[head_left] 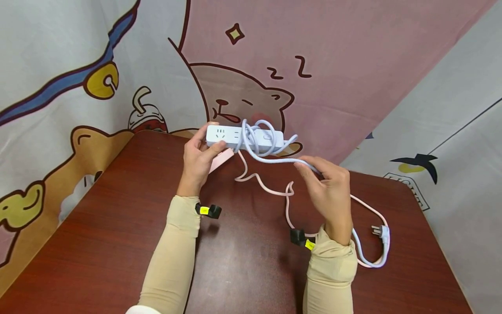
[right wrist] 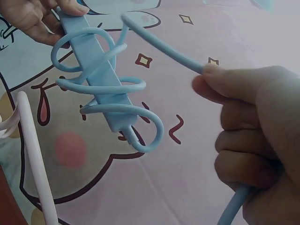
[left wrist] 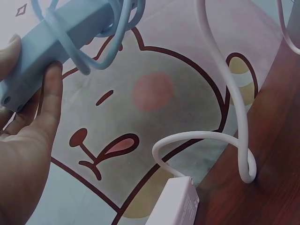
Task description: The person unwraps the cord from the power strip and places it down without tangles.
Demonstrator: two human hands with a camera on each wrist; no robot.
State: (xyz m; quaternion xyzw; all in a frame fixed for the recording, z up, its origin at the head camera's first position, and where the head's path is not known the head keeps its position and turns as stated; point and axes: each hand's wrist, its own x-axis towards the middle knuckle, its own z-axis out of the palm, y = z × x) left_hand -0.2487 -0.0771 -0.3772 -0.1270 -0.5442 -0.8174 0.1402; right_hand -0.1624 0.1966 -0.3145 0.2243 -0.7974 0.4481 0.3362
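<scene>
My left hand grips one end of a pale blue power strip, thumb on the socket face, and holds it up above the table. The strip's own blue cord is wound round its other half in several loose loops, plain in the right wrist view. To the right, my right hand pinches this cord between thumb and forefinger, its other fingers curled round a lower stretch. From that hand the cord runs down to a three-pin plug at the table's right. Behind the left hand lies a pink power strip.
The pink cord trails in bends across the dark red-brown table, passing behind the right wrist to the right side, beside the blue plug. A printed cloth with cartoon bears hangs close behind the table's far edge.
</scene>
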